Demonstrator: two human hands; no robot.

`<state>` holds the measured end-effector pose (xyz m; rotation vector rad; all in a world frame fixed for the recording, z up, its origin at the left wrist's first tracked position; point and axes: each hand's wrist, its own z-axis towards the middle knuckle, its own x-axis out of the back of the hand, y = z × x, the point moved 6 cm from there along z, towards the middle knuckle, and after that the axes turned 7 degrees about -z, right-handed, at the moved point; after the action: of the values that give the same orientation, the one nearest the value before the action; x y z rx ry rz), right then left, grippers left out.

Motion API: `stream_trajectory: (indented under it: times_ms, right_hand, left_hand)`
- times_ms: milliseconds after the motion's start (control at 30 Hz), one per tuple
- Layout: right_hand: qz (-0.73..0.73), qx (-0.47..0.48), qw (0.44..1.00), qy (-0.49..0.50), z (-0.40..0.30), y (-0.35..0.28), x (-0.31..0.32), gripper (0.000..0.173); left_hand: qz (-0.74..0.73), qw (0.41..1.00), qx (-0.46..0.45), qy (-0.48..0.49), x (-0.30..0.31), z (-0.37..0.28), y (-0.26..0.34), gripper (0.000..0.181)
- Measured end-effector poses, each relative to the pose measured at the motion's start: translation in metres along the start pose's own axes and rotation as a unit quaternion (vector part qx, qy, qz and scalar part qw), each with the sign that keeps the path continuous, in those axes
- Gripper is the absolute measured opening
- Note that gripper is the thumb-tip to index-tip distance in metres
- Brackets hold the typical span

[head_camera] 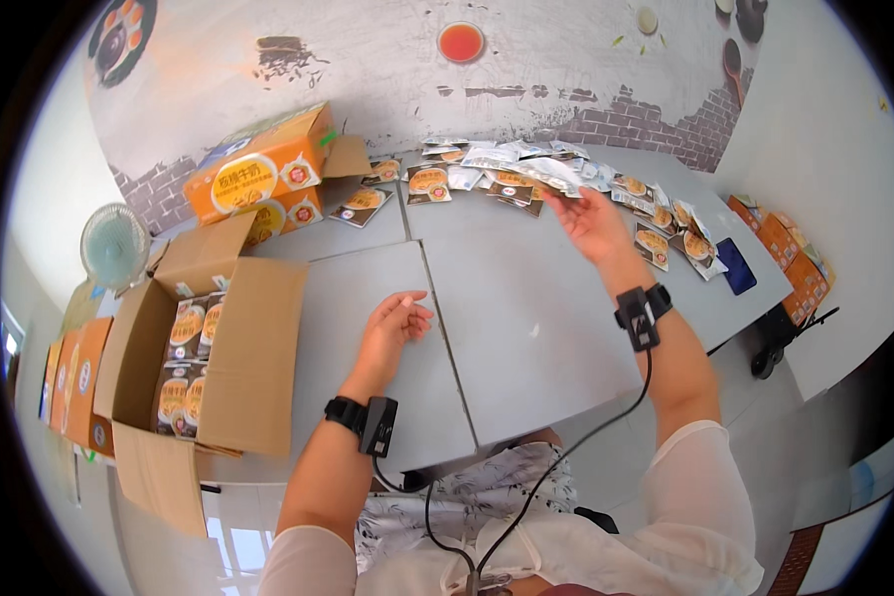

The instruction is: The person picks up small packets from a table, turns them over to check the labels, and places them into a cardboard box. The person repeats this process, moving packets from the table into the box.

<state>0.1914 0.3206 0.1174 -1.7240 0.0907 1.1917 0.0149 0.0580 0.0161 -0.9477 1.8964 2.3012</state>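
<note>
My right hand (590, 227) reaches to the back of the table, its fingers gripping the near edge of a silvery-white sachet (555, 173). That sachet is slightly blurred and overlaps a loose heap of sachets (492, 158), some showing plain backs and others brown-and-orange printed fronts. Nearer me, my left hand (398, 320) hovers over the grey table (525, 298), holding nothing, with its fingers loosely bent. To its left stands an open cardboard box (257, 357), flaps spread. Brown printed sachets (186, 328) stand in rows inside it.
Orange printed cartons (257, 179) stand at the back left, near a small fan (115, 246). A dark blue phone (736, 266) lies by the right edge, near more scattered sachets (652, 246). Orange boxes (793, 261) sit on a cart beyond. Cables run from both wrist devices.
</note>
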Motion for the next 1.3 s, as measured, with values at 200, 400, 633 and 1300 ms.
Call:
stream_trajectory:
  times_ms: [200, 400, 633, 1300]
  right_hand:
    - [0.079, -0.114, 0.981, -0.135, -0.081, 0.095, -0.086, 0.034]
    - [0.211, -0.270, 0.919, -0.193, -0.126, 0.176, -0.111, 0.033]
    - [0.109, -0.324, 0.907, -0.246, -0.124, 0.224, -0.102, 0.038]
    - [-0.228, 0.033, 0.960, -0.159, -0.052, 0.206, -0.070, 0.025]
  left_hand:
    - [-0.081, 0.996, -0.024, -0.038, 0.004, -0.002, 0.010, 0.049]
    - [-0.231, 0.953, -0.096, -0.172, -0.002, -0.015, 0.040, 0.072]
    - [-0.288, 0.941, -0.115, -0.136, 0.010, -0.018, 0.046, 0.055]
    - [0.110, 0.981, -0.122, 0.105, 0.021, 0.002, 0.016, 0.027]
